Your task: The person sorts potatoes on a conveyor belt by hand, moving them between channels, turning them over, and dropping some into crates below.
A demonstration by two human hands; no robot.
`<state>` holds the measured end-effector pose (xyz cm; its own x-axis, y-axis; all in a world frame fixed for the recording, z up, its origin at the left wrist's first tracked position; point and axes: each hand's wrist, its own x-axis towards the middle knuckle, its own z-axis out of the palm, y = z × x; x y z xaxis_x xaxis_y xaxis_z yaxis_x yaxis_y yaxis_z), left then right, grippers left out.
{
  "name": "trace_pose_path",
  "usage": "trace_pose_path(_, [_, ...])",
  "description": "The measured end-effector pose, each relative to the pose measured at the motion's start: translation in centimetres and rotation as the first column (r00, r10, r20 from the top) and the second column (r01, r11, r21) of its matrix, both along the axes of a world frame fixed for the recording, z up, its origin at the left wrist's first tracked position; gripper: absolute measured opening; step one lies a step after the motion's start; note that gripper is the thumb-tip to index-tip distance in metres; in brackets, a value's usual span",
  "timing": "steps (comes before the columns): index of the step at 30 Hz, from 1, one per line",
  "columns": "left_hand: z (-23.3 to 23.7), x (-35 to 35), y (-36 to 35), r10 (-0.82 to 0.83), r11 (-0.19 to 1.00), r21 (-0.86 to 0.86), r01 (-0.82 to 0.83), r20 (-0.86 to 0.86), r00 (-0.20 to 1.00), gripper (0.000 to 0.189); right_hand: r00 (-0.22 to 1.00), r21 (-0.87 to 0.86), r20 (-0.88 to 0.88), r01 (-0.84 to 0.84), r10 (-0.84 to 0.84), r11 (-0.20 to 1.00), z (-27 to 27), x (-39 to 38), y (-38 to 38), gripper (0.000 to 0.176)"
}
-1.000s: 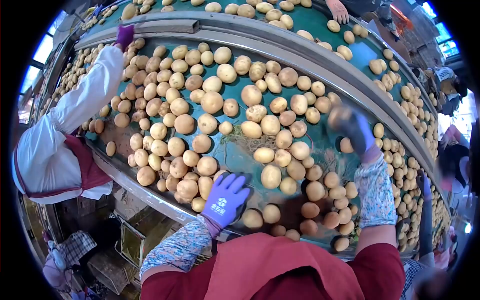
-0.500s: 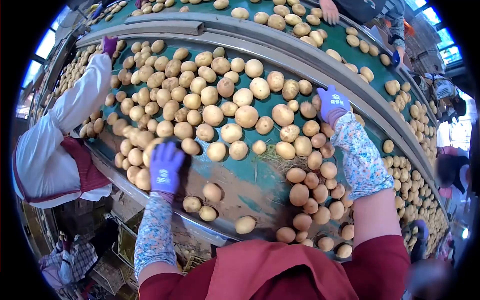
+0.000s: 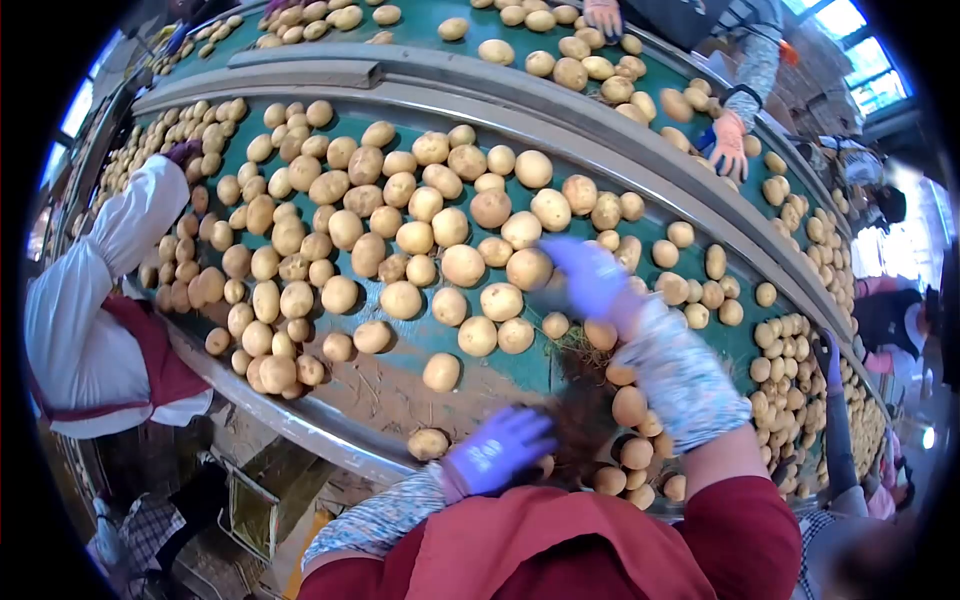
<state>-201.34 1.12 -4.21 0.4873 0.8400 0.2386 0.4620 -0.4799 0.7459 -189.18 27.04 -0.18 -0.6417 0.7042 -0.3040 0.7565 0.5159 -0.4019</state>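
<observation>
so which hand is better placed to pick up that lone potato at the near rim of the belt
Left, probably. The left hand hovers low by the near rim, right beside that potato. The right hand is farther up the belt, over the crowded middle.

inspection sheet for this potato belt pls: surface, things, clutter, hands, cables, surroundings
surface: green conveyor belt, soil-smeared near its edge; metal rail splits it from a second belt
job's things: potatoes crowd the belt; one loose potato lies near the edge
clutter: straw-like debris among the potatoes
hands: left hand purple-gloved at the near edge; right hand gloved, over potatoes; both blurred, grip unclear
cables: nothing seen
surroundings: co-worker in white sleeves at left; other gloved hands at the far belt
</observation>
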Motion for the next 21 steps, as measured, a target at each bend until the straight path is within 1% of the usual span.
trace_pose_path(1, [-1.3,0.8,-0.7,-0.081,0.996,0.045,0.08,0.017,0.997,0.038,0.982,0.352,-0.011,-0.174,0.19,0.919,-2.5,-1.5,-2.4,0.048])
trace_pose_path(2, [-2.2,0.7,-0.9,-0.155,0.987,-0.039,0.156,0.032,0.987,0.041,0.988,0.37,0.097,-0.146,0.118,0.917,-2.4,-2.8,-3.4,0.048])
trace_pose_path(3, [-2.9,0.3,-1.1,-0.223,0.966,-0.123,0.228,0.049,0.974,0.045,0.996,0.225,0.024,-0.092,0.089,0.97,-3.0,-3.2,-2.7,0.045])
trace_pose_path(4, [-3.3,-0.2,-1.3,-0.284,0.933,-0.209,0.293,0.07,0.956,0.048,0.998,-0.006,-0.008,-0.068,0.068,0.998,-1.0,-4.0,-1.2,0.048])
trace_pose_path(5, [-3.5,-0.8,-1.7,-0.291,0.93,-0.21,0.301,0.076,0.954,0.048,0.998,-0.243,-0.038,-0.05,0.042,0.969,1.4,-4.6,-0.1,0.052])
trace_pose_path(6, [-3.7,-1.5,-1.8,-0.296,0.929,-0.209,0.306,0.076,0.952,0.049,0.968,-0.264,-0.205,0.088,-0.145,0.96,2.1,-4.0,0.0,0.052])
trace_pose_path(7, [-4.0,-2.3,-1.8,-0.295,0.93,-0.206,0.305,0.076,0.952,0.049,0.88,-0.042,-0.463,0.098,-0.106,0.994,-3.3,-2.6,3.6,0.048])
trace_pose_path(8, [-4.3,-3.0,-1.8,-0.21,0.959,-0.177,0.22,0.074,0.975,0.049,0.859,-0.225,-0.439,0.178,-0.263,0.958,-0.2,-3.1,5.8,0.047])
trace_pose_path(9, [-4.6,-3.6,-1.8,-0.121,0.979,-0.152,0.132,0.077,0.99,0.049,0.544,-0.552,-0.519,0.375,-0.659,0.745,0.0,-2.9,7.2,0.044])
trace_pose_path(10, [-4.6,-4.3,-2.0,-0.035,0.99,-0.13,0.045,0.078,0.996,0.049,0.418,-0.504,-0.657,0.376,-0.627,0.778,1.0,-2.9,7.5,0.046])
trace_pose_path(11, [-3.9,-5.1,-1.4,0.023,0.992,-0.127,-0.015,0.063,0.998,0.049,0.624,-0.208,-0.601,0.48,-0.499,0.852,-1.6,-1.8,9.4,0.051])
trace_pose_path(12, [-2.5,-6.1,-0.5,0.078,0.99,-0.12,-0.072,0.047,0.996,0.05,0.929,0.135,-0.022,0.369,-0.369,0.92,-1.8,-0.7,10.7,0.062])
trace_pose_path(13, [-1.8,-6.8,0.1,0.138,0.985,-0.109,-0.134,0.033,0.99,0.05,0.969,0.251,-0.022,0.245,-0.248,0.936,-5.5,0.9,10.9,0.07])
trace_pose_path(14, [-2.0,-7.3,0.1,0.179,0.976,-0.119,-0.184,-0.057,0.982,0.049,0.965,0.155,-0.036,0.262,-0.26,0.953,-5.0,0.7,10.8,0.07])
trace_pose_path(15, [-2.3,-7.9,0.2,0.233,0.966,-0.099,-0.24,-0.078,0.969,0.049,0.962,0.057,-0.046,0.272,-0.269,0.961,-4.6,0.4,10.8,0.071])
trace_pose_path(16, [-2.4,-8.7,0.4,0.286,0.952,-0.082,-0.294,-0.099,0.953,0.048,0.978,0.046,-0.003,0.208,-0.208,0.977,-2.8,-0.8,9.6,0.067])
trace_pose_path(17, [-2.6,-9.5,0.5,0.331,0.938,-0.067,-0.34,-0.12,0.936,0.047,0.995,0.022,0.03,0.094,-0.094,0.995,-3.6,-0.5,8.9,0.065])
trace_pose_path(18, [-2.9,-10.3,0.9,0.359,0.929,-0.064,-0.364,-0.08,0.93,0.046,0.998,-0.007,0.053,-0.02,0.02,1.0,-4.4,-0.3,8.1,0.062])
trace_pose_path(19, [-2.7,-11.0,1.4,0.364,0.926,-0.116,-0.36,0.008,0.932,0.046,0.992,0.032,0.085,-0.096,0.093,0.995,-7.1,0.6,7.1,0.059])
trace_pose_path(20, [-2.5,-11.6,2.0,0.366,0.923,-0.168,-0.347,0.098,0.926,0.046,0.965,0.009,0.26,-0.049,0.045,0.999,-0.5,-3.3,2.6,0.057])
trace_pose_path(21, [-2.4,-12.3,2.3,0.367,0.92,-0.22,-0.326,0.186,0.911,0.046,0.942,-0.018,0.295,-0.159,0.157,0.987,-1.7,-3.1,2.0,0.056])
